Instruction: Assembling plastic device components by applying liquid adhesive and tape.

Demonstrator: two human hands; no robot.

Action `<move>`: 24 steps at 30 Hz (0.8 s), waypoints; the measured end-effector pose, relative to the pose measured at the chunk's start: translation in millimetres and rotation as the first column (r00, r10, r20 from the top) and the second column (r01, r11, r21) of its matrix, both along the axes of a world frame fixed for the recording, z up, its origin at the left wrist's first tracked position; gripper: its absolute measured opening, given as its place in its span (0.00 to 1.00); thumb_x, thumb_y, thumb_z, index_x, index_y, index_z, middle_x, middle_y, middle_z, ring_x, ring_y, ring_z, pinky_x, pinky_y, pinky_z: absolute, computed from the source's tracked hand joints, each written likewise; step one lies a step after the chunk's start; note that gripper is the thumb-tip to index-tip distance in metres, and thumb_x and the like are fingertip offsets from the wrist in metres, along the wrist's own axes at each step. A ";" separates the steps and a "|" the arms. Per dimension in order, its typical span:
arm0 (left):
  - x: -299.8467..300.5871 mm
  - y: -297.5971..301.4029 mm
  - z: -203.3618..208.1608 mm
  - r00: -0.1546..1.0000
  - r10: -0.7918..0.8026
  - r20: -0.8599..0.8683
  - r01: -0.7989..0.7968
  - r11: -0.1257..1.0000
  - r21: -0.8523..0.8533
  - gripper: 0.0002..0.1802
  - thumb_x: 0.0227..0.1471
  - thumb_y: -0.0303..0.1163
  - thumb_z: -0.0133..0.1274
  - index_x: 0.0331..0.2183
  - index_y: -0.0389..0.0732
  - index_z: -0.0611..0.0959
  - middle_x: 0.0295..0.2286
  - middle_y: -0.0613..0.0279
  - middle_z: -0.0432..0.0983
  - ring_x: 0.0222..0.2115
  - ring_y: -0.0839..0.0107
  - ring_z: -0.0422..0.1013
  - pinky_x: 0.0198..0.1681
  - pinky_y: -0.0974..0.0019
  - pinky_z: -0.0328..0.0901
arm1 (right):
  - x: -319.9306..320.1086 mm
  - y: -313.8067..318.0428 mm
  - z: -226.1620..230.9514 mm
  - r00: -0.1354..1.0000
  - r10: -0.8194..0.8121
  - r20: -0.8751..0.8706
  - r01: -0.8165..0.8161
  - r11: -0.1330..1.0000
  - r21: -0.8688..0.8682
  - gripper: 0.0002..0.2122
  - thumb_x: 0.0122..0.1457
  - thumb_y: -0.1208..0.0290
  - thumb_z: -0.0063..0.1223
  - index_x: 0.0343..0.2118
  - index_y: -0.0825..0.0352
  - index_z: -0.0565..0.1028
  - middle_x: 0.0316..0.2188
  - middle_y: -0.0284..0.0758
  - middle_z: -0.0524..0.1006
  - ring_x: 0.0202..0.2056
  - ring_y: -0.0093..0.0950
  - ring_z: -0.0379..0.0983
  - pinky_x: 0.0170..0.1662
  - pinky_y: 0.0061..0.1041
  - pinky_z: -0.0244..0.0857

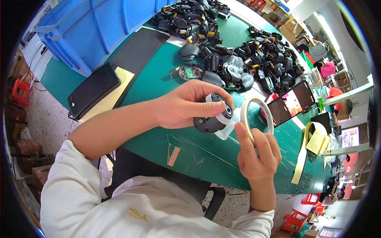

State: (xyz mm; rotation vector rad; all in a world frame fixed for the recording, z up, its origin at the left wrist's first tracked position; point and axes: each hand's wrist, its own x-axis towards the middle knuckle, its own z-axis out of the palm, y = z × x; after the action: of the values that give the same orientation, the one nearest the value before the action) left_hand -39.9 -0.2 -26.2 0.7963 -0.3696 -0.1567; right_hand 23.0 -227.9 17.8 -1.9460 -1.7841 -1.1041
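My left hand [180, 104] is closed around a small black device [208, 124] with a round opening on one end, held above the green table. My right hand [258, 156] grips a roll of tape [271, 123], its ring upright and its hole showing. Between the two hands, a whitish translucent strip [226, 132] reaches from the device toward the roll, close to my right fingertips. Whether it is stuck down on the device I cannot tell.
Heaps of black devices with loose wires [234, 65] cover the table's far side. A blue crate [91, 31] stands at the far left, near a black phone-like slab [94, 90] on yellow paper. A phone with a lit screen [291, 103] leans at the right. Yellow strips [303, 154] hang there.
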 end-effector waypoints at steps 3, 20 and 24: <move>1.1 0.1 -1.6 0.993 0.117 0.032 -0.121 0.972 0.201 0.15 0.60 0.30 0.52 0.45 0.32 0.74 0.38 0.58 0.77 0.38 0.77 0.74 0.39 0.69 0.72 | 3.2 0.3 -3.5 0.999 -0.051 -0.009 0.051 0.999 0.000 0.21 0.38 0.80 0.60 0.41 0.66 0.83 0.26 0.32 0.68 0.19 0.21 0.61 0.19 0.19 0.58; -12.3 -8.6 19.4 0.945 0.317 -0.082 -0.302 0.940 0.156 0.12 0.49 0.21 0.59 0.34 0.38 0.71 0.27 0.57 0.77 0.23 0.75 0.73 0.17 0.73 0.64 | 1.9 13.2 -5.5 1.000 -0.014 -0.011 0.014 1.000 -0.010 0.19 0.41 0.80 0.61 0.41 0.65 0.83 0.25 0.30 0.66 0.18 0.20 0.61 0.18 0.19 0.57; -9.6 -6.3 16.1 0.962 0.254 -0.103 -0.238 0.961 0.144 0.16 0.46 0.20 0.61 0.34 0.38 0.71 0.31 0.58 0.74 0.23 0.74 0.74 0.17 0.73 0.65 | 0.2 13.5 -4.3 0.999 -0.043 -0.014 0.043 0.999 -0.030 0.20 0.41 0.79 0.61 0.41 0.64 0.83 0.24 0.29 0.66 0.18 0.19 0.61 0.18 0.19 0.57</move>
State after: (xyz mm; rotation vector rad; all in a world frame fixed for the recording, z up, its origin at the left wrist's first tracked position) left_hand -49.4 -6.5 -10.2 0.9506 -0.1440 0.0050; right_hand 23.2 -214.4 13.5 -2.0131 -1.7683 -1.0802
